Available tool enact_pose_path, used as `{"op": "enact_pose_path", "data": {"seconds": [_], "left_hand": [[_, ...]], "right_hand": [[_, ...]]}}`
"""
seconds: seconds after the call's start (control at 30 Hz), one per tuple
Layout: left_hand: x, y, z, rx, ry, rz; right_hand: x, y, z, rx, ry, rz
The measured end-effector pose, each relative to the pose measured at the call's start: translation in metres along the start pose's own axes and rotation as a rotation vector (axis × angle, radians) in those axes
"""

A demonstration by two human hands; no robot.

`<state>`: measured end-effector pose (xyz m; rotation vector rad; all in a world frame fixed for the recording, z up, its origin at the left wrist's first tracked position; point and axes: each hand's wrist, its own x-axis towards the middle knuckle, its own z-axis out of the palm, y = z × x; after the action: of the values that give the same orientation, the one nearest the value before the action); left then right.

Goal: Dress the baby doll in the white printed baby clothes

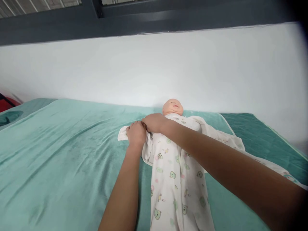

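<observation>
The doll (173, 108) lies face up on the green blanket (72, 160), head by the wall (144, 70). Its long white suit (176, 179) runs down toward the person. Both hands meet at the sleeve (123, 133) on the left. The right hand (155, 123) is nearer the doll's chest; the left hand (137, 133) is farther out. Their fingers curl over, but I can't tell if they pinch the cloth.
</observation>
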<state>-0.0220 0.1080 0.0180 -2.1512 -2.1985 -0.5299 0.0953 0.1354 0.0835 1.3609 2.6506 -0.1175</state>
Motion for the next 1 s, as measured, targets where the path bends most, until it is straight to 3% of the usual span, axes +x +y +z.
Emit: {"op": "enact_pose_path", "data": {"seconds": [0.13, 0.33, 0.57, 0.83, 0.9, 1.0], "left_hand": [[-0.001, 0.003, -0.006, -0.015, -0.012, -0.023], [-0.008, -0.001, -0.009, -0.034, 0.021, -0.037], [-0.024, -0.018, -0.005, -0.044, 0.053, -0.007], [-0.027, -0.035, -0.003, -0.037, -0.016, 0.047], [-0.029, -0.034, -0.004, -0.090, 0.003, 0.013], [-0.029, -0.025, -0.004, -0.087, 0.131, 0.005]], "right_hand": [[-0.007, 0.010, -0.001, 0.025, 0.076, -0.044], [-0.026, 0.021, -0.013, 0.046, 0.045, -0.060], [-0.053, 0.044, -0.020, 0.108, 0.098, -0.007], [-0.066, 0.058, -0.021, 0.146, 0.211, -0.005], [-0.067, 0.055, -0.020, 0.154, 0.223, -0.011], [-0.061, 0.044, -0.016, 0.154, 0.181, -0.016]]}}
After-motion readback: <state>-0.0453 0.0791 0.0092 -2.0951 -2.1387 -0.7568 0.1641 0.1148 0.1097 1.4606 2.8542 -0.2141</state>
